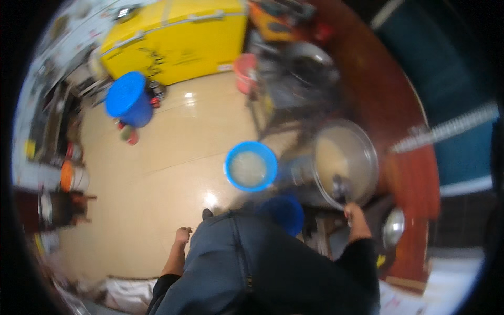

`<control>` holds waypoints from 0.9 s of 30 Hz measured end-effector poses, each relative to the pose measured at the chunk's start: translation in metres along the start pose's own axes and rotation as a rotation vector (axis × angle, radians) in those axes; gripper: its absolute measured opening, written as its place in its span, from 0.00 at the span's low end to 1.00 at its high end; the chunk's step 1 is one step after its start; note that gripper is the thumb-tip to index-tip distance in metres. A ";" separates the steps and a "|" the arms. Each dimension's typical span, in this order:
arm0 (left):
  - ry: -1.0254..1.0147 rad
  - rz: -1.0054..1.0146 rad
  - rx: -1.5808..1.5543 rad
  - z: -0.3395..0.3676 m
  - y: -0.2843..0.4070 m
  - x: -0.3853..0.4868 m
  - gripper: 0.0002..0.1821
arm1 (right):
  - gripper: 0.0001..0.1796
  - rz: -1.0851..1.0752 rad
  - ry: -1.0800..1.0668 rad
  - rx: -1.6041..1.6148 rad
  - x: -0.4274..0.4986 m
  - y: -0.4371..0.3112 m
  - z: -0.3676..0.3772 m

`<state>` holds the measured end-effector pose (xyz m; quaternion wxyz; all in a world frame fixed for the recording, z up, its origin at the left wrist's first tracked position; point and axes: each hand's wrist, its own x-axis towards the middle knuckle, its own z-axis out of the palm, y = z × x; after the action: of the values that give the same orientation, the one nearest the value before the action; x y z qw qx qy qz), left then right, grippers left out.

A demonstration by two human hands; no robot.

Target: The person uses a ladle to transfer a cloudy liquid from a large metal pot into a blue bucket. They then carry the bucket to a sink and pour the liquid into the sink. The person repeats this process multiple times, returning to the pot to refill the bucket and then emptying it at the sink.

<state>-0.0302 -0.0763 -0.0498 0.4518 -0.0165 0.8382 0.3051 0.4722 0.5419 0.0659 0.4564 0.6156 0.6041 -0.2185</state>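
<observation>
My right hand [353, 217] grips the handle of a metal ladle [339, 188] at the near rim of a large metal pot [373, 151]. The ladle's blurred head is inside the pot, over a pale tan liquid [332, 151]. My left hand [182, 235] hangs low beside my body with its fingers curled. A thin pale line shows at its fingertips, too small to make out. Left of the pot is a light blue plastic basin [227, 175] with cloudy, pale contents. A darker blue tub [293, 214] sits nearer, partly hidden by my clothing.
A yellow chest freezer [193, 51] stands at the back, with a lidded blue bucket [130, 98] before it. Right of it are a pink bucket [245, 75] and a wok [309, 61]. A red-brown counter [409, 165] curves along the right. Several containers line the left wall.
</observation>
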 end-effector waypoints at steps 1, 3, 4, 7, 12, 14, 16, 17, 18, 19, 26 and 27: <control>0.005 -0.051 -0.019 0.002 -0.003 0.000 0.17 | 0.03 -0.015 -0.032 -0.045 0.019 0.003 0.001; 0.034 -0.019 0.024 0.010 -0.007 0.000 0.19 | 0.06 -0.292 -0.230 -0.435 0.057 0.009 -0.004; 0.059 0.008 0.076 0.015 -0.009 -0.002 0.20 | 0.04 -0.313 -0.244 -0.279 0.067 0.018 -0.001; 0.065 0.015 0.127 0.029 -0.007 -0.002 0.20 | 0.13 -0.132 -0.366 0.063 0.076 0.037 -0.023; 0.118 -0.034 0.136 0.047 -0.004 -0.003 0.20 | 0.12 0.024 -0.197 0.962 0.041 -0.005 -0.040; 0.127 -0.053 0.117 0.050 -0.005 -0.007 0.20 | 0.11 -0.033 -0.177 1.096 0.032 -0.036 -0.041; 0.130 -0.097 0.111 0.049 -0.007 -0.012 0.21 | 0.10 -0.085 -0.169 1.231 0.028 -0.066 -0.040; 0.148 -0.071 0.111 0.049 -0.007 -0.014 0.21 | 0.09 -0.109 -0.169 1.300 0.028 -0.081 -0.038; 0.157 -0.073 0.124 0.047 -0.007 -0.016 0.22 | 0.09 -0.132 -0.171 1.366 0.029 -0.098 -0.037; 0.163 -0.081 0.129 0.048 -0.007 -0.019 0.22 | 0.08 -0.158 -0.183 1.423 0.030 -0.111 -0.037; 0.203 -0.090 0.120 0.047 0.005 -0.030 0.21 | 0.08 -0.297 -0.283 1.855 0.052 -0.155 -0.033; 0.185 -0.108 0.118 0.046 0.007 -0.031 0.21 | 0.08 -0.317 -0.297 1.917 0.057 -0.154 -0.034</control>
<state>0.0209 -0.0543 -0.0411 0.3885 -0.0629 0.8907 0.2276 0.3275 0.5784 -0.0097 -0.1996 0.6034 0.1831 -0.7500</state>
